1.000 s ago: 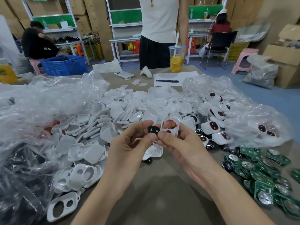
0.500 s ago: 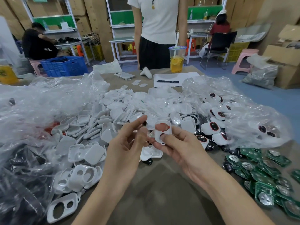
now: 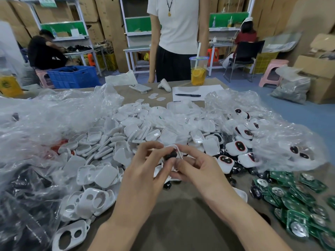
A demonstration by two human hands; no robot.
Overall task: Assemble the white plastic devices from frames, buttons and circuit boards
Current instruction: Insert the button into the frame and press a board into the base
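Observation:
Both hands meet above the table's middle around one white plastic frame (image 3: 176,148). My right hand (image 3: 194,168) grips the frame from below and the right. My left hand (image 3: 145,169) pinches a small black button (image 3: 171,155) against the frame. White frames with two holes (image 3: 90,200) lie at the near left. A heap of white back shells (image 3: 137,131) fills the middle. Green circuit boards (image 3: 290,200) lie at the near right. Finished white devices with red and black buttons (image 3: 235,147) sit partly under a clear bag.
Clear plastic bags (image 3: 45,120) cover the table's left side and the far right. A cup of yellow drink (image 3: 198,71), a phone (image 3: 140,88), paper and a pen (image 3: 187,95) stand at the far edge. A person in a white top (image 3: 177,33) stands behind the table.
The frame has turned from facing me with its red button showing to edge-on. My left hand has come back to the frame and now presses a black button onto it.

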